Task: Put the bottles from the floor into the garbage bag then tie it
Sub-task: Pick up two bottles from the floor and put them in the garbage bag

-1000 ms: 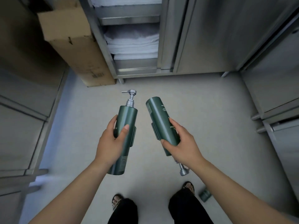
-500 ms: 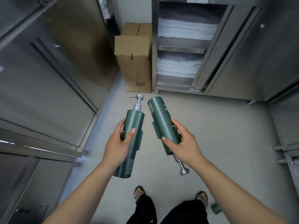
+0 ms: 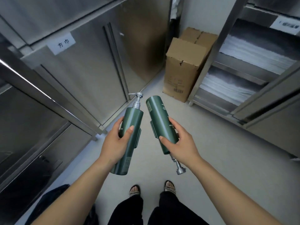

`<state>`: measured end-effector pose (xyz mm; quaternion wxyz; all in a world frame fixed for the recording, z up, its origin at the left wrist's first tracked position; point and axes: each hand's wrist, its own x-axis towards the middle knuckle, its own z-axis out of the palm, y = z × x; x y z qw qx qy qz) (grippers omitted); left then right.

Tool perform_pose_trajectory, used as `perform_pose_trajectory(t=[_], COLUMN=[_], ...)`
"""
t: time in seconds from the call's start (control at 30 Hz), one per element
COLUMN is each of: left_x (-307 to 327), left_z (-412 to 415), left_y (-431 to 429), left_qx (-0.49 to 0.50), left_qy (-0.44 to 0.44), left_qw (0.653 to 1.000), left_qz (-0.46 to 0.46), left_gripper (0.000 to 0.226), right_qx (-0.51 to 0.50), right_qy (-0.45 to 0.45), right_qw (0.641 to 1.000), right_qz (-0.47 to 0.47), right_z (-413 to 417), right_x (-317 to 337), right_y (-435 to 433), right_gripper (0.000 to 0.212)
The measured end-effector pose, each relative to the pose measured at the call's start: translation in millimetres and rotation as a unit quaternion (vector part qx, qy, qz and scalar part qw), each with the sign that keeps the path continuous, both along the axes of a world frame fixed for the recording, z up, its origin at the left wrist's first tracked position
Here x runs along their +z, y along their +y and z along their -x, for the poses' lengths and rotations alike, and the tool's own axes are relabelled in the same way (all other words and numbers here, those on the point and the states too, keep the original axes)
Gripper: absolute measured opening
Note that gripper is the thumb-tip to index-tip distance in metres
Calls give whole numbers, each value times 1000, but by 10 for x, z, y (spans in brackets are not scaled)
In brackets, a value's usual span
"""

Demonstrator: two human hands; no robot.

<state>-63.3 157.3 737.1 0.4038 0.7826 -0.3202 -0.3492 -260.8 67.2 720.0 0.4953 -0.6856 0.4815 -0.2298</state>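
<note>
Your left grip [image 3: 115,143] is wrapped round the left bottle [image 3: 133,120] at mid-body, with the thumb across the front and the fingers behind. That bottle is nearly upright and leans a little toward 1 o'clock. Its top pump [image 3: 138,96] is uppermost, with the spout pointing to 9 o'clock.

Your right grip [image 3: 180,143] holds the right bottle [image 3: 158,114] low on its body, thumb on the front. This bottle is upside down. Its flat base points toward 11 o'clock, and its lower pump [image 3: 179,169] sticks out below your palm toward 5 o'clock.

The 2 dark green bottles sit side by side at the centre of the view. They are near each other but apart, and both are in the air above the floor [image 3: 219,159].

A tall box [image 3: 183,67] stands on the floor at 1 o'clock, in the corner between the cabinet [image 3: 97,65] at 10 o'clock and the shelves [image 3: 209,99] at 2 o'clock. Folded white linen [image 3: 246,51] lies on 2 of the shelves. A white label [image 3: 62,45] with 2 characters is stuck on the cabinet at 10 o'clock.

Your 2 sandalled feet [image 3: 134,190] and black trousers show at 6 o'clock. A dark blue shape [image 3: 53,197] sits at 7 o'clock under your left forearm, and you cannot tell from this view what it is.
</note>
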Motion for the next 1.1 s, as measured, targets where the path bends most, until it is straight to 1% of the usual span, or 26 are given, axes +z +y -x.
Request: perform_pose_trajectory(t=[0.17, 0.27, 0.43, 0.6, 0.77, 0.87, 1.0, 1.1], left_x=[50, 26, 57, 44, 54, 61, 76, 83], left_z=[-85, -245, -618, -1039, -1351, -1484, -1554, -1591], left_y=[216, 463, 1042, 1821, 2662, 3148, 3731, 4096], left_qx=[123, 198, 314, 405, 476, 530, 602, 650], left_qy=[-14, -25, -35, -46, -54, -46, -40, -44], left_qw=[992, 980, 949, 913, 878, 846, 797, 757], left_qz=[-5, -2, -8, -13, -18, -23, -30, -55], left_gripper=[32, 40, 41, 45, 51, 56, 57, 55], right_qx=[106, 177, 299, 393, 478, 524, 604, 657], right_qy=[-3, -8, -20, -10, -7, -10, -16, -15], right_qw=[994, 984, 954, 920, 878, 852, 797, 753], right_qz=[6, 11, 3, 12, 27, 8, 15, 17], right_z=[-363, -742, -1549, -2377, -3068, -3424, -3863, -4162], right_x=[35, 58, 77, 38, 20, 41, 76, 95], right_y=[-265, -256, 106, 769, 1521, 1960, 2566, 3000], right_gripper=[69, 71, 69, 73, 73, 68, 68, 70])
